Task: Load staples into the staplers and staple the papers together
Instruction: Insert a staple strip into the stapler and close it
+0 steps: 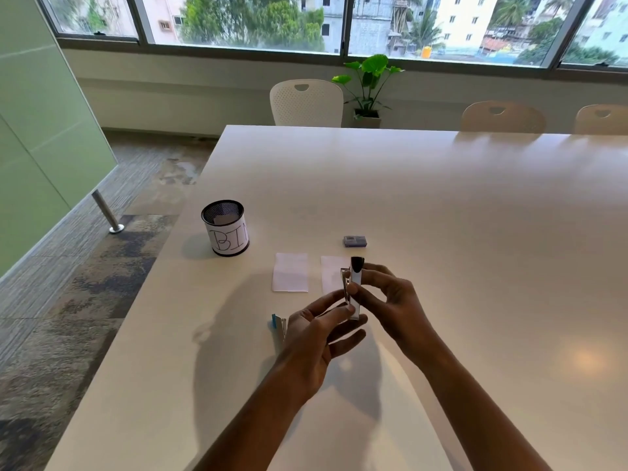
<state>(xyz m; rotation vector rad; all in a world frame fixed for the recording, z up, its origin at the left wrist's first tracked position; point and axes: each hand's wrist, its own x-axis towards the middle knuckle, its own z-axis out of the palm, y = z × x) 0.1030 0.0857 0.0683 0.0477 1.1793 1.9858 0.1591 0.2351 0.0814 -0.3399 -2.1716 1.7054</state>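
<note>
A white stapler with a black tip [356, 283] stands upright above the table, held between both hands. My left hand [316, 338] grips its lower end and metal part. My right hand [387, 300] pinches its white body from the right. A blue stapler [279, 326] lies on the table just left of my left hand, partly hidden by it. Two small white papers lie beyond the hands: one [290, 271] in full view, the other [331, 271] partly behind the stapler. A small blue staple box [355, 241] sits farther back.
A black mesh cup labelled BIN [226, 229] stands at the left on the white table [475, 215], near its left edge. Chairs [307, 102] and a potted plant [368, 86] stand beyond the far edge, under the windows.
</note>
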